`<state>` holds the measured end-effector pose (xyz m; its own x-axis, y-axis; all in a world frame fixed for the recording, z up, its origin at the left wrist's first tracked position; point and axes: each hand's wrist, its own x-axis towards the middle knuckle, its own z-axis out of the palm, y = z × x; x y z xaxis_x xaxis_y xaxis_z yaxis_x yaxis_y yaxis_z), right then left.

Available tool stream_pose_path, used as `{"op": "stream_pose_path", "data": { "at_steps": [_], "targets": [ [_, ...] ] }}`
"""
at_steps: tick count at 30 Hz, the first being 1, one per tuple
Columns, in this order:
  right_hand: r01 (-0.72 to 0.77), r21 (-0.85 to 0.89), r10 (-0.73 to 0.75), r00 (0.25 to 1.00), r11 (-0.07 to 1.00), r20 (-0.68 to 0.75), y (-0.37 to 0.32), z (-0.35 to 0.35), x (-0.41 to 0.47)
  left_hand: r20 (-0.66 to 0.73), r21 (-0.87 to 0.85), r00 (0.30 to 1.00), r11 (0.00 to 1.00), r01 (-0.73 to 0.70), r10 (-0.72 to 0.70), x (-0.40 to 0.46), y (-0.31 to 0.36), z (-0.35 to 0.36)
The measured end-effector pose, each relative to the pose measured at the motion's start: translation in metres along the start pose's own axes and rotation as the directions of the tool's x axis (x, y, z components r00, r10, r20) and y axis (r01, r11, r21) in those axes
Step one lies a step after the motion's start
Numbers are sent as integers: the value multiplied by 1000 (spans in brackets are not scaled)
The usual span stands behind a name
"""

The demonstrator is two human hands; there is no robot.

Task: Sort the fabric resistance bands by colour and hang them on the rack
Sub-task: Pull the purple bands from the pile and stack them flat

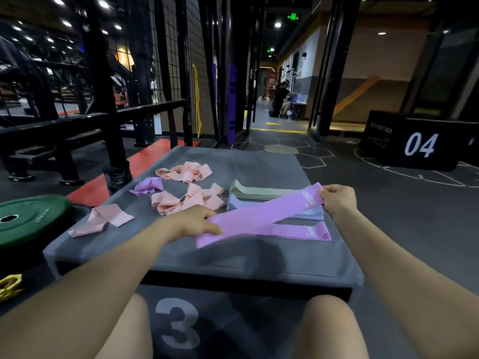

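I hold a pink-purple band (261,215) stretched flat between my left hand (193,222) and right hand (338,199), above sorted stacks (259,194) on the grey worktop (181,255).

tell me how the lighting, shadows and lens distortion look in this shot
Head view: dim gym lit by small ceiling spots that bloom; the wide lens bends the dark rack uprights at the edges. A soft shadow falls on the grey box top below the pink band, held by the left hand and right hand. The far corridor is soft and lacks detail.
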<state>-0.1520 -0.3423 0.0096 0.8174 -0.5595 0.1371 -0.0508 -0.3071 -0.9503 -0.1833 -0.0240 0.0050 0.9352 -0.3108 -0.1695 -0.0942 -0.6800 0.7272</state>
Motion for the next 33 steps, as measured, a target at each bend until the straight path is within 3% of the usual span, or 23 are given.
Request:
{"op": "stream_pose_path", "data": {
  "at_steps": [3,6,9,17,25,33],
  "targets": [
    [-55,-7,55,998,998,-7,18,-4,7,-55,-234,994,969,79,-95,11,-10,-2],
    [-86,-15,86,996,996,-12,34,-2,14,-166,-521,964,849,92,-206,29,-17,1],
    [-110,-55,109,994,992,-11,46,-2,21,-251,-636,928,770,58,-277,51,-19,9],
    [-85,-241,87,996,967,-3,69,-2,33,-453,-445,840,892,79,-300,111,-34,28],
    [-102,-449,105,994,888,-17,88,-1,45,-438,-266,846,943,201,-305,133,-37,39],
    [-115,-469,133,991,876,5,94,-1,46,-456,-156,845,960,231,-278,129,-41,46]
  ]
}}
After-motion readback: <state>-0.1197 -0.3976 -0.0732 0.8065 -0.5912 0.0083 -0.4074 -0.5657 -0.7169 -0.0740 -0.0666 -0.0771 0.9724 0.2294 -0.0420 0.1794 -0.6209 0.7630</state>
